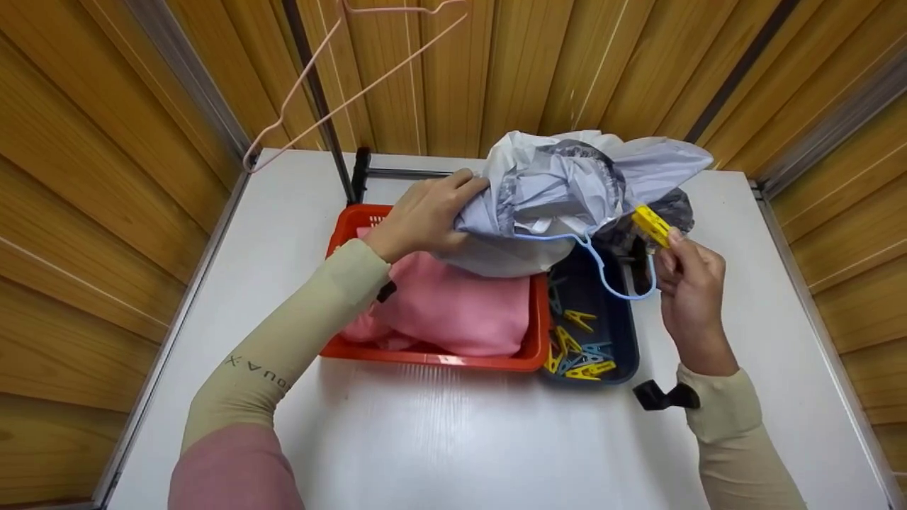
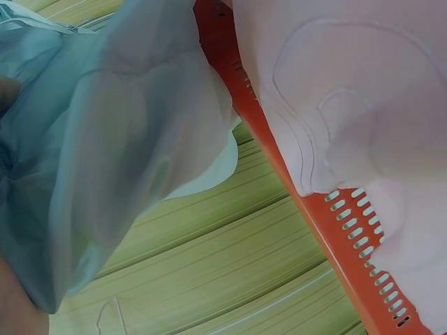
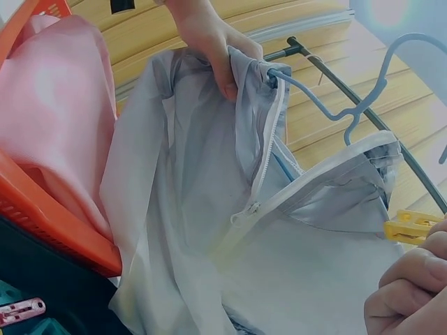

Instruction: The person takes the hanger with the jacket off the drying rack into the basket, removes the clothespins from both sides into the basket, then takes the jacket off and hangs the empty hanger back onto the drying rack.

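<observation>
Your left hand [image 1: 432,212] grips the grey jacket [image 1: 563,180] above the red basket [image 1: 439,360]; your right hand [image 1: 693,287] pinches a yellow clothespin [image 1: 651,226]. Loosen the left, and the jacket may slip its blue hanger [image 1: 629,297].

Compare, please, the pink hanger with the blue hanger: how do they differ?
The pink hanger looks bare; the blue hanger is partly inside the pale grey garment. In the head view, the pink hanger is at upper left; the blue hanger is right of centre. Both have thin frames.
</observation>
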Demonstrator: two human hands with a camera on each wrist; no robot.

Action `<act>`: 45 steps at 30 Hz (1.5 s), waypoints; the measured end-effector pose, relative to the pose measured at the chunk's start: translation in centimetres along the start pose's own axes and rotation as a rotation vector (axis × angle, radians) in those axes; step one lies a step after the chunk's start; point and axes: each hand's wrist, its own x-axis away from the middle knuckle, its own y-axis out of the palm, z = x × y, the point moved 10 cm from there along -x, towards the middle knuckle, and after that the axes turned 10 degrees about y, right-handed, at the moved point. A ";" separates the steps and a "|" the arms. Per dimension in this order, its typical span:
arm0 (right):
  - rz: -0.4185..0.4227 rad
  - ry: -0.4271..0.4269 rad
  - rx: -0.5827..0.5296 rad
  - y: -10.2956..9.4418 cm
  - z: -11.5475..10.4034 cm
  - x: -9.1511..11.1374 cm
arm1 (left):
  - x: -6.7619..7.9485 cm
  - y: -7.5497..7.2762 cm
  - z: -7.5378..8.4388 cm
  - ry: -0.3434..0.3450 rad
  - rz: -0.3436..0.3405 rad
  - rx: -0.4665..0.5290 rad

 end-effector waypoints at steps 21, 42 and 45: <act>-0.055 0.127 0.099 -1.0 3.1 0.5 | 0.0 -0.4 -0.3 -0.032 0.024 0.012; -0.204 0.325 1.023 -2.4 9.3 1.8 | 0.1 -0.4 -0.5 -0.041 0.046 0.041; -0.228 0.321 1.127 -2.2 9.9 2.0 | 0.1 -0.6 -0.4 -0.030 0.060 0.025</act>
